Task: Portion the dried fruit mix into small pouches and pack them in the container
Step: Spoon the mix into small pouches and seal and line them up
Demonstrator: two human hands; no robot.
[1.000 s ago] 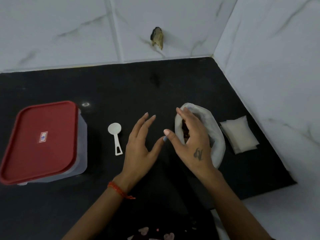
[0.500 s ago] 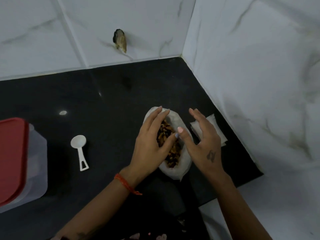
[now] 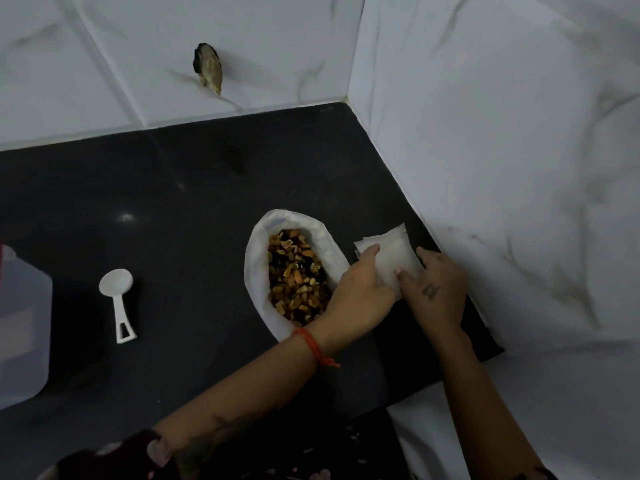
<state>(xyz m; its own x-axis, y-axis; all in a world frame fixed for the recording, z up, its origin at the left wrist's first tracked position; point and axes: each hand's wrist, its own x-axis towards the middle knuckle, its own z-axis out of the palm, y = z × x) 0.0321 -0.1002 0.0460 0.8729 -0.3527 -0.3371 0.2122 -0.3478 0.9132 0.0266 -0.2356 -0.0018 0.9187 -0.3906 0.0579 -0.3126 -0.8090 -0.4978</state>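
A white bag (image 3: 256, 271) lies open on the black counter, its mouth rolled back to show the brown and orange dried fruit mix (image 3: 294, 275). To its right sits a small stack of white pouches (image 3: 391, 251) near the wall. My left hand (image 3: 360, 292) reaches across the bag's lower right edge, fingertips on the stack's left side. My right hand (image 3: 433, 289) rests on the stack's right side, fingers spread over it. A white plastic scoop (image 3: 117, 299) lies to the left of the bag. The clear container (image 3: 20, 323) stands at the left edge, mostly cut off.
The black counter (image 3: 173, 202) ends in a corner of white marble-patterned wall tiles at the back and right. A dark chipped hole (image 3: 207, 67) marks the back wall. The counter's front right corner lies just below my right wrist.
Both hands left the mouth of the fruit bag and moved right onto the pouch stack. The view swung further right, so the container's red lid dropped out of sight.
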